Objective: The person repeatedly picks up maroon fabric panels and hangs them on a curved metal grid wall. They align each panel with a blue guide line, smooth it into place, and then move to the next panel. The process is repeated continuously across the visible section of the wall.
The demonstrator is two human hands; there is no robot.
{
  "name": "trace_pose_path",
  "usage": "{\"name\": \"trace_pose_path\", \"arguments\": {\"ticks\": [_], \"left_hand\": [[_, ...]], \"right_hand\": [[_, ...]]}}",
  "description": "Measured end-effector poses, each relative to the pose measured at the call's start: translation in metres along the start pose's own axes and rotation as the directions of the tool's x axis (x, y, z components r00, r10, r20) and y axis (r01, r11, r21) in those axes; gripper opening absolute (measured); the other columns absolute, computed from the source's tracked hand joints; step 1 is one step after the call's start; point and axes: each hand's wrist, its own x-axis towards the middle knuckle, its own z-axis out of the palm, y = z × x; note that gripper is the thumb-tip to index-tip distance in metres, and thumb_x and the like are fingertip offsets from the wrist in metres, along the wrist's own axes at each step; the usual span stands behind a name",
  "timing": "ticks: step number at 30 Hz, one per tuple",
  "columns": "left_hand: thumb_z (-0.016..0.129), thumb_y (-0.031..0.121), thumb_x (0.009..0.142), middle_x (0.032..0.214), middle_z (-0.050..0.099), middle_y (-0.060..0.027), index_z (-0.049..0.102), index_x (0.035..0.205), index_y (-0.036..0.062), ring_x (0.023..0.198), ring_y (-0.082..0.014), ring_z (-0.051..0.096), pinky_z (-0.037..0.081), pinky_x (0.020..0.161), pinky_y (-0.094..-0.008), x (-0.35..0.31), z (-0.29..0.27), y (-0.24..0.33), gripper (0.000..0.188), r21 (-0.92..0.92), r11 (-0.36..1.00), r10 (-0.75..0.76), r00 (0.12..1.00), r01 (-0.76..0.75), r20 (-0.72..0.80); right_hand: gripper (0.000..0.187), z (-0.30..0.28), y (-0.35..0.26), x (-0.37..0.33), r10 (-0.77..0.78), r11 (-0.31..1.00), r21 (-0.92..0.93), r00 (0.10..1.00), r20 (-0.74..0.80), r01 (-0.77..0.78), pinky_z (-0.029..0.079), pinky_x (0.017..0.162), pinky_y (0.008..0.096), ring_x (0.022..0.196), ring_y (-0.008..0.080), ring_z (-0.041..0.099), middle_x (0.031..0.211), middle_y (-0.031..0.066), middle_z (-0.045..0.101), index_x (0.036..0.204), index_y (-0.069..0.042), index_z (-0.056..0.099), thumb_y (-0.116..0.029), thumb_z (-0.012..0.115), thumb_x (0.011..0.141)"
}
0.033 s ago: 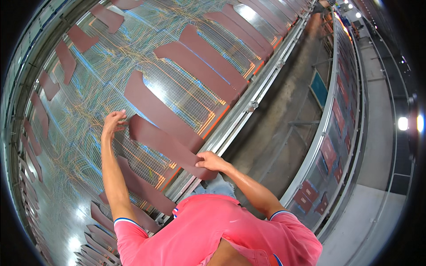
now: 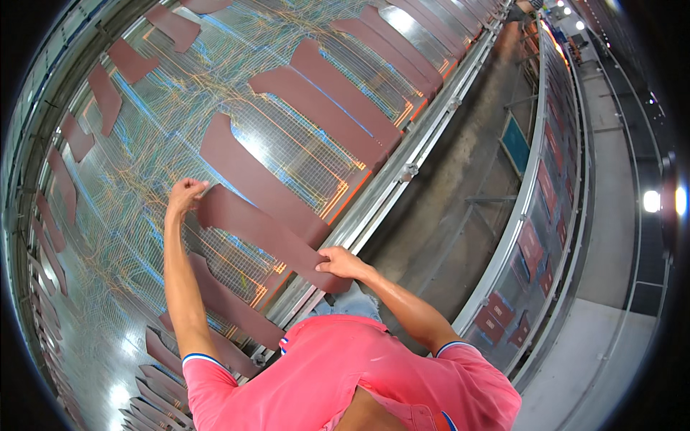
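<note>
A long, flat reddish-brown cut piece (image 2: 262, 228), widened at its far end, slants across the table edge in front of me. My right hand (image 2: 343, 262) grips its near end, thumb on top, close to my waist. At the far end, my left hand (image 2: 188, 195) is closed with curled fingers against the corner; the exact hold is partly hidden. A similar brown piece (image 2: 262, 176) lies flat just beyond, partly covered by the held one. On the near left, another brown piece (image 2: 233, 302) lies on the table.
The long table (image 2: 165, 136) carries a dense web of coloured lines and several more brown pieces in rows. A metal rail (image 2: 410, 172) runs along its edge. Across a gap with a teal panel (image 2: 516, 145), a second table (image 2: 496, 276) holds smaller brown pieces.
My left hand's fingers have closed in at the piece's far end. That end has shifted slightly left and up, while my right hand keeps its grip nearly in place.
</note>
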Motion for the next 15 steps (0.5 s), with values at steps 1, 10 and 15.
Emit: {"name": "trace_pose_path", "arguments": {"ticks": [1, 10, 15], "left_hand": [[0.088, 0.023, 0.067, 0.077, 0.065, -0.0082, 0.059, 0.084, 0.0032, 0.064, -0.0206, 0.058, 0.047, 0.056, -0.0349, 0.021, -0.008, -0.028, 0.039, 0.069, 0.978, 0.2, 0.978, -0.196, -0.058], [0.081, 0.006, 0.06, 0.074, 0.068, -0.0172, 0.065, 0.079, 0.0012, 0.071, -0.0336, 0.067, 0.05, 0.066, -0.0426, 0.023, 0.044, -0.02, 0.025, 0.528, 0.811, 0.348, 0.933, -0.254, -0.087], [0.075, 0.002, 0.067, 0.079, 0.069, -0.0179, 0.066, 0.085, 0.0007, 0.076, -0.0343, 0.067, 0.051, 0.07, -0.0414, 0.001, 0.047, -0.031, 0.02, 0.599, 0.746, 0.508, 0.83, -0.292, -0.229]], "right_hand": [[0.03, 0.007, -0.001, 0.004, -0.009, 0.999, -0.044, 1.0, 0.004, 0.009, 0.05, 0.075, 0.0442, 0.087, 0.0363, 0.067, 0.087, 0.0229, 0.067, 0.096, 0.001, 0.063, -0.024, 0.073, 0.081], [0.031, 0.016, -0.005, -0.018, 0.198, 0.98, 0.059, 0.962, -0.19, -0.19, 0.052, 0.077, 0.0408, 0.09, 0.0336, 0.07, 0.095, 0.0219, 0.071, 0.103, 0.0, 0.065, -0.026, 0.069, 0.086], [0.022, 0.018, -0.007, -0.031, 0.204, 0.979, 0.067, 0.946, -0.253, -0.193, 0.053, 0.069, 0.0369, 0.074, 0.0276, 0.069, 0.08, 0.0151, 0.07, 0.099, -0.005, 0.069, -0.024, 0.067, 0.087]]}}
